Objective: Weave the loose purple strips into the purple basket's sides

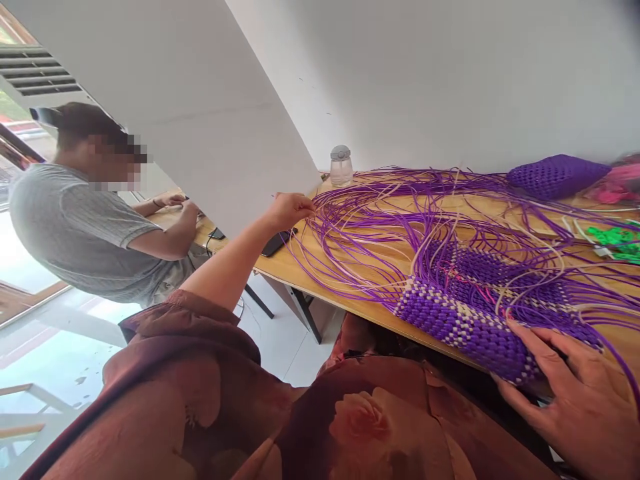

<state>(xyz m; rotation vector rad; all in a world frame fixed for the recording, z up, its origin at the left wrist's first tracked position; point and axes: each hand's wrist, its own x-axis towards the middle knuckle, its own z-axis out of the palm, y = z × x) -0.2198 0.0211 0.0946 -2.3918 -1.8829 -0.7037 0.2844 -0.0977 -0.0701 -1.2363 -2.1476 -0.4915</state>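
My left hand is stretched far out to the left end of the wooden table. Its fingers are pinched on the ends of long purple plastic strands that fan across the tabletop. My right hand lies at the table's near edge with fingers spread, pressing on a half-woven purple and white piece. The loose strands run out of this woven piece.
A small glass jar stands by the wall. A finished purple woven piece, pink cords and green cords lie at the right. A dark phone lies near my left hand. Another person in a grey shirt sits at the left.
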